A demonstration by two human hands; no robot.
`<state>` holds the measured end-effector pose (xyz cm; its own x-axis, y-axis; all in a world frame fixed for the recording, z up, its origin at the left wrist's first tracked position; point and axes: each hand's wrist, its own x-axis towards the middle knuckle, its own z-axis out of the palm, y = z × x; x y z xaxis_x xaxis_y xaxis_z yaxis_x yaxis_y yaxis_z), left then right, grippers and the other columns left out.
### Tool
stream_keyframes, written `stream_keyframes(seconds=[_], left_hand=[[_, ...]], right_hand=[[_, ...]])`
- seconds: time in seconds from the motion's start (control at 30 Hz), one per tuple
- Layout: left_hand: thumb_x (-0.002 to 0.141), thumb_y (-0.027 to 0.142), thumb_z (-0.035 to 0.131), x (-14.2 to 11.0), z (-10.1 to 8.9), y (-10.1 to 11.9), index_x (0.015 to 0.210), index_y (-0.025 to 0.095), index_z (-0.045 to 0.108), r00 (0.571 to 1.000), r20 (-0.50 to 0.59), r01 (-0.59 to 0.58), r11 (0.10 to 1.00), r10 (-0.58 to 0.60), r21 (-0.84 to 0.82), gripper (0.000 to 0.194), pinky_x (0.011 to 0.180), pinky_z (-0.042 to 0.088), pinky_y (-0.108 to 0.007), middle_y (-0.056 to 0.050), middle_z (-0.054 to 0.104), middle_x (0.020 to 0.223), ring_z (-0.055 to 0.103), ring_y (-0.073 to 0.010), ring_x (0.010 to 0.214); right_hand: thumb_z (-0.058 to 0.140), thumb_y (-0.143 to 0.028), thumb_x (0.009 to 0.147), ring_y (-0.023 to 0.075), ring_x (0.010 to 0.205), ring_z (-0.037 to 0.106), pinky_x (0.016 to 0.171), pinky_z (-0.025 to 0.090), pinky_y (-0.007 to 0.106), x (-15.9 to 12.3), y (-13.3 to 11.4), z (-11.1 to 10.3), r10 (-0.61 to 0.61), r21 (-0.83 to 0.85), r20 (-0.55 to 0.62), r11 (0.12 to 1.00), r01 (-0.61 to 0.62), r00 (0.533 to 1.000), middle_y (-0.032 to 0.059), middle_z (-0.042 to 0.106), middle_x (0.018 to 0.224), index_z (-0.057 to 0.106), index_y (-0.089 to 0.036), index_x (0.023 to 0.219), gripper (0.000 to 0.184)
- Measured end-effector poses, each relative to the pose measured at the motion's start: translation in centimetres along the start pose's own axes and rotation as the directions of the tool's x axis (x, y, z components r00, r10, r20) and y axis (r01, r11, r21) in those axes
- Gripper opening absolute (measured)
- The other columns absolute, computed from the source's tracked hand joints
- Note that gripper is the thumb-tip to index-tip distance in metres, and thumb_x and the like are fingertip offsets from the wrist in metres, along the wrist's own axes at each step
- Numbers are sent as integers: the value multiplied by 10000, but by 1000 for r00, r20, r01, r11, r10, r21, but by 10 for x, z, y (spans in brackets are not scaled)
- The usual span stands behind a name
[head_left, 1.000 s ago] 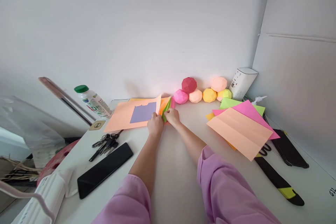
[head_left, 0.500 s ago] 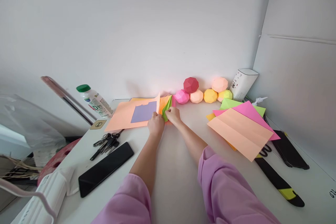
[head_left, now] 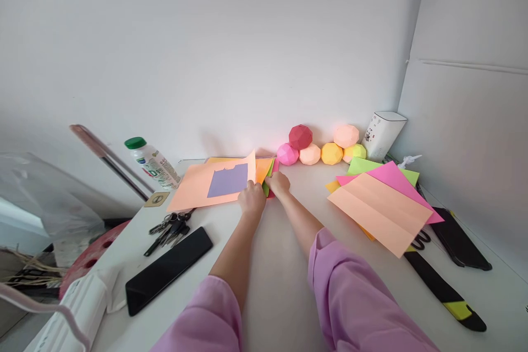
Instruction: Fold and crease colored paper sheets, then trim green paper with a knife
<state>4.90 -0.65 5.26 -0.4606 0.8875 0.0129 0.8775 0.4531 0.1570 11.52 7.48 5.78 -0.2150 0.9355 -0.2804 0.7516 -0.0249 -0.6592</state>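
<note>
Here's the paper stack (head_left: pixel 190 190) on the tabletop (head_left: pixel 284 286), left hand (head_left: pixel 252 198) curled closed on its right end, right hand (head_left: pixel 278 182) closed too, pinching the green sheet (head_left: pixel 266 189) there! Out left, the bottle (head_left: pixel 159 168) wears its green cap (head_left: pixel 135 143), contents hidden.

Paper sheets (head_left: pixel 192 190) look matt, the phone (head_left: pixel 169 270) glossy, the keys (head_left: pixel 178 227) metal, sleeves (head_left: pixel 358 291) cloth.
</note>
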Motion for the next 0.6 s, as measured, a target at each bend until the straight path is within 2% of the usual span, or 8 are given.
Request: stream_keyframes(seconds=[0.3,0.6], left_hand=[[910,358,572,5,2,-3,1193,170,555,1000,19,21,1000,-21,12,340,835,531,-412,-84,580,1196,609,-203,998],[908,358,575,7,2,-5,1193,170,555,1000,14,22,1000,-22,2,342,837,531,-410,-84,582,1194,608,-203,1001]], right_hand=[[561,-349,932,205,1023,597,859,525,406,12,-12,1,-4,10,53,1000,4,999,83,574,1214,562,-185,1198,312],[570,-351,927,212,1022,599,854,526,416,12,-9,-1,-51,42,56,998,49,997,85,575,1209,553,-171,1208,334]])
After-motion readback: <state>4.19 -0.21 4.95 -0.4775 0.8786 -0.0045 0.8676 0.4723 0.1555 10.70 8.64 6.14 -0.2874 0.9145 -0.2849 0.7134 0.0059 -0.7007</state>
